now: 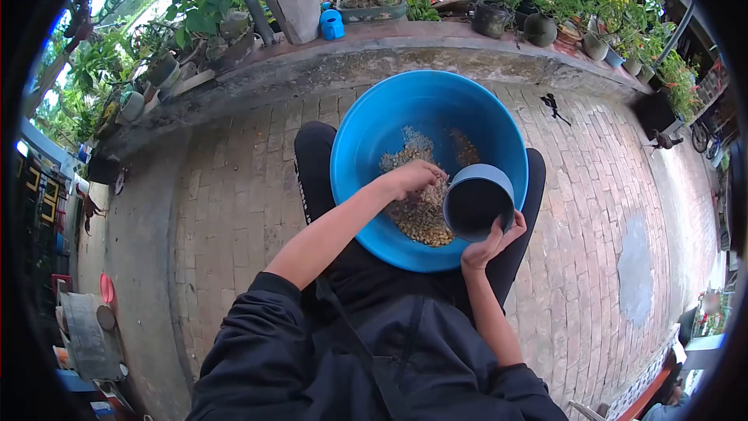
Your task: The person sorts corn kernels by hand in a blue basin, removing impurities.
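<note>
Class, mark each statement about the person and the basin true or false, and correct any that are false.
1. The left hand is inside the blue basin. True.
2. The right hand is empty. False: it holds a round container.
3. The basin stands on the low wall. False: it rests across the person's legs.
4. Yellowish grains lie in the basin. True.

We log a dark-clothed lap (313, 157) as support: a wide, round blue plastic basin (365, 121) rests directly across both thighs. Beneath, we note brick paving (234, 195), bearing a small black object (555, 108).
</note>
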The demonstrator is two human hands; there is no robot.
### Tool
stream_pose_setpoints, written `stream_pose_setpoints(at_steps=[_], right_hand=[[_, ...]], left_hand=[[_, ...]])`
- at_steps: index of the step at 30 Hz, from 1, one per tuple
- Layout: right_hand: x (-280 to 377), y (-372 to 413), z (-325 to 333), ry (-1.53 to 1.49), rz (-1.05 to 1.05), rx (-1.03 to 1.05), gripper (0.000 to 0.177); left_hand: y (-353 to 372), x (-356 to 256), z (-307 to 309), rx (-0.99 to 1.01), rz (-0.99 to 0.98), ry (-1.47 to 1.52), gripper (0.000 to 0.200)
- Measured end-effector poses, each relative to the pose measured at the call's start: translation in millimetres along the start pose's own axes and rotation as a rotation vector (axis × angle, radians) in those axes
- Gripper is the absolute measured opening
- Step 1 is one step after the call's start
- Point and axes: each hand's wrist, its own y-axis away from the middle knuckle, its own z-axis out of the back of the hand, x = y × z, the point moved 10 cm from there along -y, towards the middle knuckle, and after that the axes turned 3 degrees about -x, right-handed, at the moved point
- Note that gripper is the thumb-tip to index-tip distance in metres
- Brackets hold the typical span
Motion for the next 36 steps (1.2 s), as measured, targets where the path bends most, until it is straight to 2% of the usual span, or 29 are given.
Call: stream_pose_setpoints(at_steps=[1, 3, 4, 6, 8, 10, 14, 16, 17, 19, 20, 23, 25, 26, 28, 30, 32, 33, 35, 36], right_hand=[[-1, 0, 0, 0.003, -0.003, -0.001, 0.032], [-5, 1, 4, 0.014, -0.025, -0.022, 0.033], [-6, 0, 6, 0.016, -0.026, -0.020, 0.033], [4, -1, 6, 0.104, 0.102, -0.010, 0.032], [4, -1, 7, 0.088, 0.070, -0.011, 0.032], [2, -1, 8, 0.074, 0.040, -0.014, 0.031], [-2, -1, 7, 0.022, 0.006, -0.007, 0.032], [-1, -1, 6, 0.016, 0.008, -0.003, 0.032], [-1, -1, 5, 0.016, -0.006, -0.004, 0.031], [-3, 0, 6, 0.018, -0.025, -0.012, 0.032], [-2, 0, 5, 0.023, -0.006, -0.005, 0.032], [-1, 0, 4, 0.036, -0.013, -0.004, 0.032], [-2, 0, 3, 0.035, -0.036, 0.000, 0.032], [-1, 0, 3, 0.039, -0.024, 0.006, 0.031], [-1, 1, 1, 0.041, -0.009, 0.015, 0.031], [-6, 2, 2, 0.007, -0.027, 0.018, 0.035], [-3, 3, 1, 0.006, -0.034, 0.011, 0.034], [-2, 3, 1, 0.003, -0.045, 0.005, 0.034], [-2, 2, 1, 0.007, -0.037, 0.006, 0.031], [-2, 1, 2, 0.011, -0.032, 0.000, 0.030]], left_hand=[[4, -11, 3, 0.002, 0.003, 0.000, 0.019], [13, -48, 25, -0.274, -0.202, -0.701, 0.032], [7, -38, 20, -0.274, -0.200, -0.698, 0.032], [-1, -31, -2, -0.386, -0.436, -0.679, 0.038], [-9, -12, -49, -0.146, -0.393, -0.806, 0.036], [-10, -2, -85, -0.150, -0.643, -0.898, 0.035], [-17, 15, -88, -0.030, -0.627, -0.852, 0.034], [-39, 44, -81, 0.122, -0.568, -0.881, 0.036], [-21, 26, -74, 0.120, -0.567, -0.883, 0.036], [29, -7, -50, 0.140, -0.235, -0.815, 0.041], [39, -14, -40, 0.148, -0.232, -0.818, 0.041], [50, -24, -17, 0.096, -0.331, -0.766, 0.039], [45, -11, 22, -0.224, -0.148, -1.081, 0.036], [47, -9, 20, -0.225, -0.147, -1.080, 0.036], [54, 10, 15, -0.244, 0.021, -1.023, 0.046], [54, 22, -12, -0.243, 0.008, -0.975, 0.053], [53, 27, -36, -0.255, 0.023, -0.994, 0.070], [48, 29, -43, -0.256, 0.021, -0.991, 0.070], [27, 31, -57, -0.232, -0.178, -0.829, 0.062], [15, 40, -54, -0.236, -0.181, -0.827, 0.062]])
